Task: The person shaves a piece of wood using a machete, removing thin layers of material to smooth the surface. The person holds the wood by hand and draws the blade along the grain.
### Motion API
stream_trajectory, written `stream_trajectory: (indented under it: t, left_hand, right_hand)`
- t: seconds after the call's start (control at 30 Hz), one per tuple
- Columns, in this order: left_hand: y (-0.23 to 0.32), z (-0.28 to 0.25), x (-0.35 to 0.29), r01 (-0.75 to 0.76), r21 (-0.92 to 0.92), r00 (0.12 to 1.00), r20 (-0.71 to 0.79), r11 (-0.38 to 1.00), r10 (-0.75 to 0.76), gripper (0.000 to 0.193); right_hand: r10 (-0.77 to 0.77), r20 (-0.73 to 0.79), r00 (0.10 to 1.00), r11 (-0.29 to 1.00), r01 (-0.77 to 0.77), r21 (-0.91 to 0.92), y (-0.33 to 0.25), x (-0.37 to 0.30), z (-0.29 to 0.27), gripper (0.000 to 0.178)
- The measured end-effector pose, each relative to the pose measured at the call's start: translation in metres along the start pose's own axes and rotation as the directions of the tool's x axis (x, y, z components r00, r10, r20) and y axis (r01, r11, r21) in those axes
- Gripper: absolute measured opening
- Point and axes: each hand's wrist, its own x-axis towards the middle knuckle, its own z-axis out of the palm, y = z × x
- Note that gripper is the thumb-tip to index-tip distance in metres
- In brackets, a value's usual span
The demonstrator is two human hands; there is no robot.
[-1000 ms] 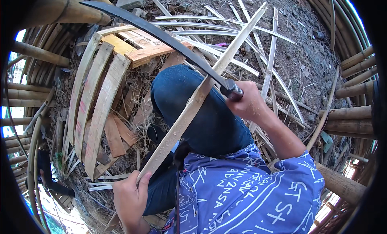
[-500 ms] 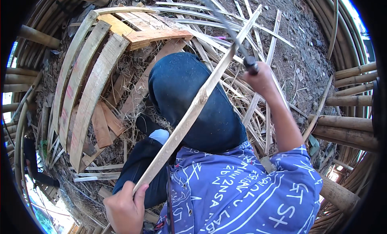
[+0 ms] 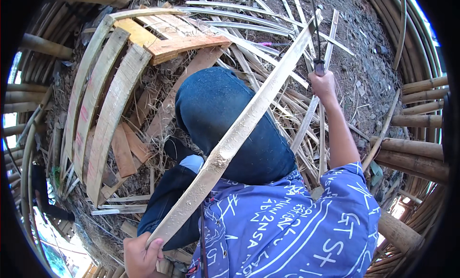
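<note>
My left hand (image 3: 143, 255), low in the head view, is closed around the lower end of a long, pale split bamboo strip (image 3: 239, 134). The strip slants up to the right across my raised knee, with a knobby node and flaky patches along its broad face. At upper right, my right hand (image 3: 324, 87) grips the dark handle of a long-bladed knife (image 3: 319, 66). Its thin blade points away from me, at the far end of the strip; whether it touches the strip I cannot tell.
A slatted wooden crate-like frame (image 3: 187, 44) stands at the left, with loose board pieces (image 3: 123, 151) beside it. Split bamboo strips (image 3: 249, 24) and shavings litter the dirt ground (image 3: 369, 62). Bamboo poles (image 3: 417, 151) form walls on both sides.
My right hand has moved right and slightly away, and the blade has swung from slanting left to nearly straight ahead. The bamboo strip has turned to show more of its broad face.
</note>
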Motion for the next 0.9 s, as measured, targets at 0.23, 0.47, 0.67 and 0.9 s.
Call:
stream_trajectory:
  t: [0.23,0.47,0.67,0.9]
  left_hand:
    - [0.013,0.043,0.033,-0.01,-0.092,0.987,-0.161,0.996,-0.005,0.031]
    - [0.047,0.063,0.072,-0.133,-0.102,0.964,-0.242,0.986,0.105,0.03]
    - [0.055,0.073,0.086,-0.154,-0.179,0.967,-0.23,0.972,0.111,0.033]
    - [0.052,0.075,0.08,-0.227,0.196,0.888,-0.359,0.954,0.286,0.04]
  right_hand:
    - [0.069,0.208,0.976,0.8,-0.179,0.572,-0.066,-0.065,-0.016,0.01]
    - [-0.295,0.314,0.902,0.908,0.162,0.386,-0.103,-0.115,-0.021,0.016]
    - [-0.286,0.463,0.839,0.958,0.252,0.134,-0.123,-0.114,-0.016,0.011]
    - [-0.38,0.359,0.852,0.883,0.45,-0.134,-0.12,-0.085,-0.006,0.012]
